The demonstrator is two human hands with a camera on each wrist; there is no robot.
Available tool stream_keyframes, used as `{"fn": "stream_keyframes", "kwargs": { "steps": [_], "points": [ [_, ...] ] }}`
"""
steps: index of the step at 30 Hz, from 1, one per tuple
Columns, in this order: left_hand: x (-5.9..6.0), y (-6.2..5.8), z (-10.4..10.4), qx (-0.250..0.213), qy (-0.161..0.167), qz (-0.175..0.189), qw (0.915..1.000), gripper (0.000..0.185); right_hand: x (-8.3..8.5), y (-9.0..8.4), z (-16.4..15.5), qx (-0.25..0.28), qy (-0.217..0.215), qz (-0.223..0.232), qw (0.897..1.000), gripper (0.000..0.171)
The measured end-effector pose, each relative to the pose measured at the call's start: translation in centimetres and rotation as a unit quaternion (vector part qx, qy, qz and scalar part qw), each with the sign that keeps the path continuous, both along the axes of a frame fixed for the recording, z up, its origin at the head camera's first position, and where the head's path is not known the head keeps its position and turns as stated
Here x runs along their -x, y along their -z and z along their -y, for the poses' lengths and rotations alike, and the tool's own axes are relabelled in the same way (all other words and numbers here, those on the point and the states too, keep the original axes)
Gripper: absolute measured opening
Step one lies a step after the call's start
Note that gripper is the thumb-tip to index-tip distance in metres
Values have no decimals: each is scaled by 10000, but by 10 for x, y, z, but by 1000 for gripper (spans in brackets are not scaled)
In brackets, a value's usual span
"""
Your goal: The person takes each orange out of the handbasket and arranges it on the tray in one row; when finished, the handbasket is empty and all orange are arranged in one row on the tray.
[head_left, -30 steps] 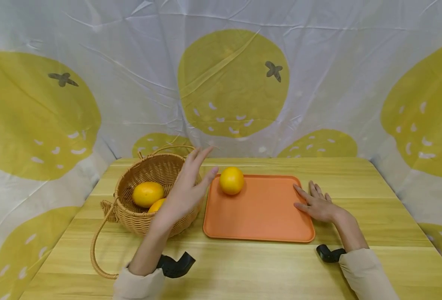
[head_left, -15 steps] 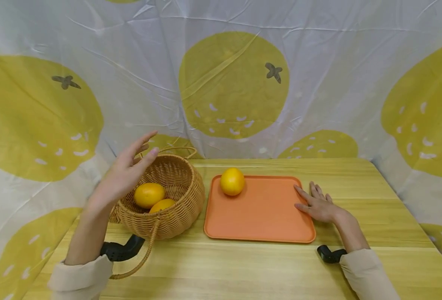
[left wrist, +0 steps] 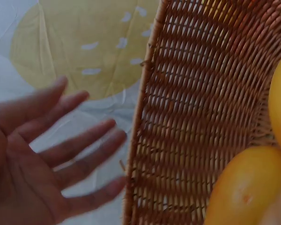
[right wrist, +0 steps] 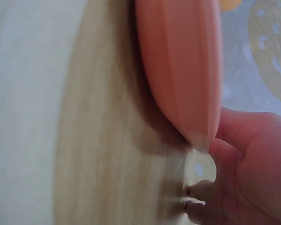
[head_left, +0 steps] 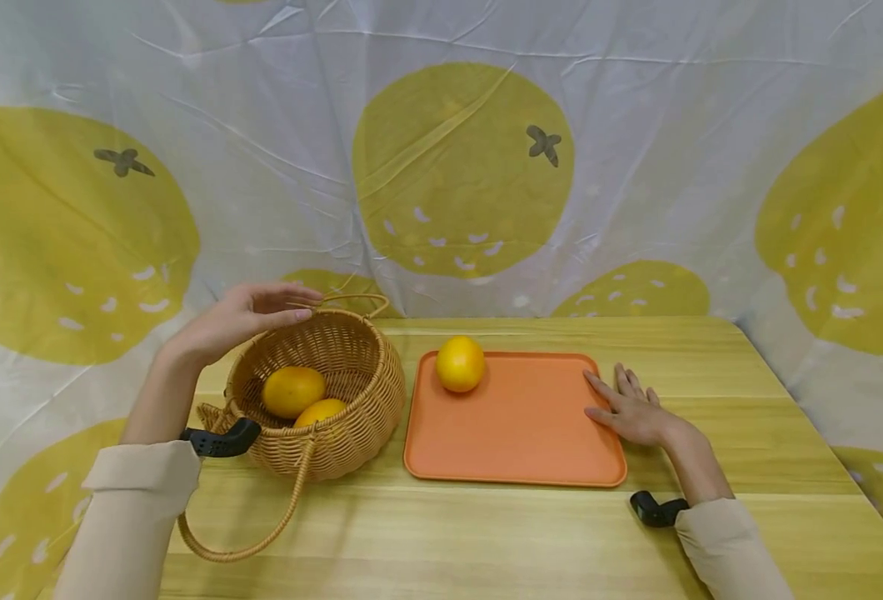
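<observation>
My left hand [head_left: 235, 322] hovers over the back left of a round wicker basket [head_left: 366, 433], holding nothing. In the left wrist view its fingers are extended and spread, close beside the basket rim [left wrist: 139, 108]. Inside the basket lie two oval yellow-orange fruits, one [head_left: 292, 392] behind the other [head_left: 320, 412]. On the right, my right hand [head_left: 631, 414] rests at the right edge of an orange tray [head_left: 516, 425], fingers spread, thumb and forefinger over the rim. A round orange [head_left: 460, 364] sits in the tray's back left corner.
The basket's looped handle [head_left: 291, 492] hangs down in front onto the wooden table [head_left: 479, 533]; another thin handle [head_left: 359, 297] rises at its back. A pale curtain [head_left: 636, 167] printed with yellow fruit closes off the back and sides.
My left hand has moved left from between basket and tray, up over the basket, then lowered toward its back left rim. The front handle has swung rightward. My right hand and the tray stay put.
</observation>
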State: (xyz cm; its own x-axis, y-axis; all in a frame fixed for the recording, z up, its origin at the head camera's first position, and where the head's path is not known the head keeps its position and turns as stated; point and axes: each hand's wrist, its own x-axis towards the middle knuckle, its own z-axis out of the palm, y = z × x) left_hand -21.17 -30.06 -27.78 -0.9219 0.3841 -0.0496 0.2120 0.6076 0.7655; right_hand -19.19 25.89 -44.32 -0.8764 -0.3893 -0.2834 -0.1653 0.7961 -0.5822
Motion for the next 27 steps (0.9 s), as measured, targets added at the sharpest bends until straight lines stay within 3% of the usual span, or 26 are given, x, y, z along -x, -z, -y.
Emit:
{"fn": "stream_keyframes", "kwargs": {
  "steps": [3, 6, 15, 21, 27],
  "points": [
    [8, 4, 8, 324, 435, 398, 9977, 47, -1, 0, 1, 14, -4, 28, 10000, 75],
    [13, 3, 13, 472, 671, 751, 9938, 48, -1, 1, 1, 26, -2, 38, 10000, 76],
    [25, -14, 9, 1049, 898, 789, 9873, 45, 1, 0, 0, 56, 5, 35, 10000, 77],
    [38, -6, 3, 1198, 1173, 1240, 9780, 38, 1, -1, 1, 66, 16, 104, 9999, 77],
    [49, 5, -1, 1191, 1177, 1824, 9689, 39, 1, -1, 1, 50, 16, 119, 9999, 77]
  ]
}}
